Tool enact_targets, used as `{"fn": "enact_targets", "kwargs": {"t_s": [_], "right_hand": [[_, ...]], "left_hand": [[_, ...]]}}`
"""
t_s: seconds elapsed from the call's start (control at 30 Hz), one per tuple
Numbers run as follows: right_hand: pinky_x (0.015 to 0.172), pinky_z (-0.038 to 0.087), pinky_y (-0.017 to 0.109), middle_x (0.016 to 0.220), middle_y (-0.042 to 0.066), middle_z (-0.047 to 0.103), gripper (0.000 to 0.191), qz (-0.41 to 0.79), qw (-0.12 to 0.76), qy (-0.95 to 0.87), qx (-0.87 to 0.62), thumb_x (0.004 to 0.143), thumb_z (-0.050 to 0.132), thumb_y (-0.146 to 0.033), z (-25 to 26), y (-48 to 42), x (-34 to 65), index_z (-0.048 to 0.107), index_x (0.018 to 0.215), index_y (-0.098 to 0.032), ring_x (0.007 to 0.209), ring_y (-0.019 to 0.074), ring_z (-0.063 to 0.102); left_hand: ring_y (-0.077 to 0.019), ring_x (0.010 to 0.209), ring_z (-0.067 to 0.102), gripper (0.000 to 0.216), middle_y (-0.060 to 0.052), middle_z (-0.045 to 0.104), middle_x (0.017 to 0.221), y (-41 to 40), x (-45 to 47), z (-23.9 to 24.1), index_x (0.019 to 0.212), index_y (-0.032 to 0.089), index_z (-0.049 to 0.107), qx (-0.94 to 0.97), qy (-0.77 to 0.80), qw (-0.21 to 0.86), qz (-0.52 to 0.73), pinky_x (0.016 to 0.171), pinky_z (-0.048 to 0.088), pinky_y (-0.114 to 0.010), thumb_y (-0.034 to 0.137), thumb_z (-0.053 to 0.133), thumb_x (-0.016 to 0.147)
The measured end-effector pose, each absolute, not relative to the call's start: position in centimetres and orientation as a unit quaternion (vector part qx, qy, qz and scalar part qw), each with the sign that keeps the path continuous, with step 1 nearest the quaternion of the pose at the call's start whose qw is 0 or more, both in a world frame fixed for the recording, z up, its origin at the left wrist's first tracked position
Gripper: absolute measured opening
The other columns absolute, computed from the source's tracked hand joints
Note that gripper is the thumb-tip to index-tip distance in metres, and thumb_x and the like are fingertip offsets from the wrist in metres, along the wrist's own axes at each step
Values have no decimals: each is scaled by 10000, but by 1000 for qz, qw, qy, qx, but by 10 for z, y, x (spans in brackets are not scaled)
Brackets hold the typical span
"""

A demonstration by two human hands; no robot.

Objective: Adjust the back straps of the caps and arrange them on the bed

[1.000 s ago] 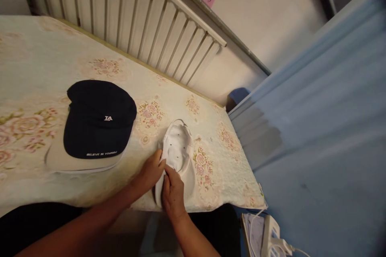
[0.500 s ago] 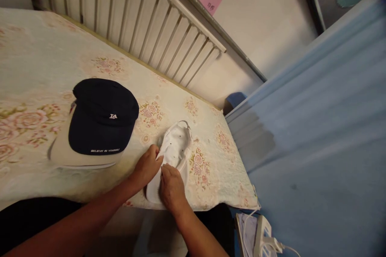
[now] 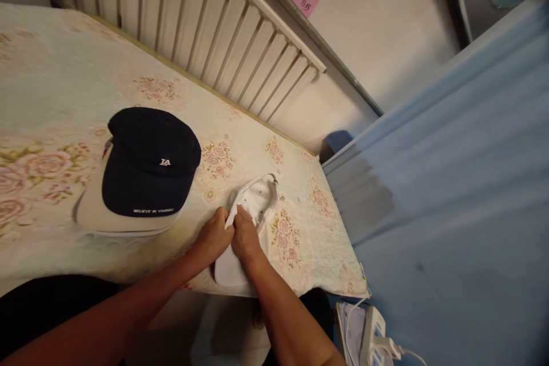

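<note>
A white baseball cap point(image 3: 234, 266) lies upturned near the bed's front edge, its inside showing and its brim toward me. My left hand point(image 3: 215, 233) pinches the cap's left edge, fingers closed on the fabric. My right hand point(image 3: 246, 234) is close beside it, fingers curled over the same edge and reaching to the cap's inside; its palm is hidden. To the left, a navy cap point(image 3: 150, 163) with white lettering rests on top of a beige cap point(image 3: 92, 206). Another pale brim edge shows beneath those two.
The caps lie on a floral bedspread point(image 3: 240, 126). A slatted metal rail point(image 3: 206, 28) runs along the far side by the wall. A blue curtain point(image 3: 450, 183) hangs at the right. A white power strip point(image 3: 375, 326) with cords sits at the lower right.
My right hand has moved up from the brim toward the cap's inside edge. My left hand keeps its grip on the edge. The view has shifted slightly.
</note>
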State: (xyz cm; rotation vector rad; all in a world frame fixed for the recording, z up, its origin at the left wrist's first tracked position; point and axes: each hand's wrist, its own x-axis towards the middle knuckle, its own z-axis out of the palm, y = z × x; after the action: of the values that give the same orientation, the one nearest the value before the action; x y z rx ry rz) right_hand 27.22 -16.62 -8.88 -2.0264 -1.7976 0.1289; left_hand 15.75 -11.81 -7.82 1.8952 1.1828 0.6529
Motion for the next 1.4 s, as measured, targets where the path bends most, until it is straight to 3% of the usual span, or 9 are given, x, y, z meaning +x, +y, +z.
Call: {"fn": "enact_targets", "kwargs": {"t_s": [0.33,0.57,0.77,0.97,1.23,1.4], "right_hand": [[1117,343,413,1312,136,576,458,62,162,-694,-699,826,413,-49,-83,-183,271,557,1249,-149,1301,200,456],[1147,276,447,1438,199,437,474,44,134,-655,-743,838,436,-90,-79,-162,270,499,1306,-58,1372,250,362],[1127,304,405,1412,178,478,470,31,168,-619,-767,855,409,-111,-81,-159,268,496,1316,-78,1342,236,406],[938,459,342,1082,116,699,376,54,291,-505,-811,847,377,-154,-72,-143,280,637,1118,-155,1012,211,634],[721,466,249,797,12,684,266,109,296,-601,-734,827,388,-152,-68,-105,287,649,846,-201,737,153,598],[751,441,268,832,14,627,230,101,304,-632,-706,791,397,-110,-73,-107,282,599,855,-199,766,158,539]], "left_hand": [[-192,783,586,120,-25,590,817,-117,155,-78,857,220,409,738,469,415,253,687,414,-279,205,491,771],[-196,770,577,133,-27,586,811,-113,157,-80,869,216,416,735,476,416,244,684,403,-282,208,500,767],[-203,782,582,134,-34,588,814,-113,155,-75,874,217,417,736,480,418,230,689,399,-284,191,478,758],[-198,780,578,145,-28,578,808,-115,154,-76,865,219,409,742,472,412,237,689,390,-279,169,477,747],[-177,720,549,153,-4,546,756,-113,154,-75,830,223,396,726,478,422,257,647,369,-267,145,491,739],[-178,701,533,137,-3,538,744,-109,153,-74,805,228,379,707,496,435,254,629,361,-272,185,499,755]]}}
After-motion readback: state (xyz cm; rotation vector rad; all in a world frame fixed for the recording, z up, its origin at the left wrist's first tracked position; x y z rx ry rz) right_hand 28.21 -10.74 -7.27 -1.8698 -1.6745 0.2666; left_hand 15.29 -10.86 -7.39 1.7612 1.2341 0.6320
